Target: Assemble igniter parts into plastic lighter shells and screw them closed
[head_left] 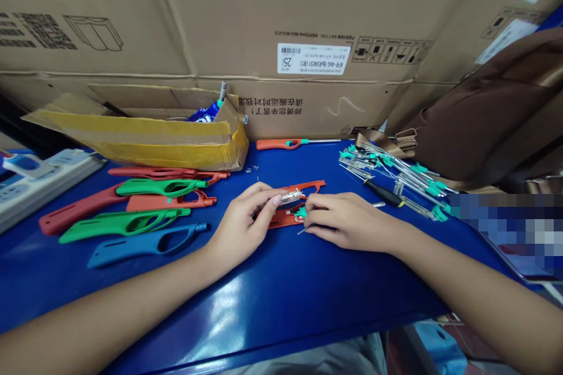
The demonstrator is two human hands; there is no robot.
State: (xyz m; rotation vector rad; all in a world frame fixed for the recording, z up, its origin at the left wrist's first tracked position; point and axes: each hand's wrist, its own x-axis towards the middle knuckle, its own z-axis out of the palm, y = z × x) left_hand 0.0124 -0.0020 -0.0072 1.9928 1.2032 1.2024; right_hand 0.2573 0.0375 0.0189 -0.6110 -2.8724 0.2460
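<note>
An orange lighter shell (308, 187) lies open on the blue table (281, 287) in the middle. My left hand (241, 224) pinches a small clear and metal insert (291, 195) over the shell. My right hand (345, 220) rests on the shell's lower part, fingers curled around a teal trigger piece (301, 211), with a thin metal rod poking out past it to the right.
Green, orange and blue shell halves (132, 214) lie at the left beside a taped cardboard box (145, 129). A finished orange lighter (288, 143) lies at the back. Several metal tubes with teal ends (396, 176) pile at the right near a brown bag (488, 117). A power strip (30, 179) sits far left.
</note>
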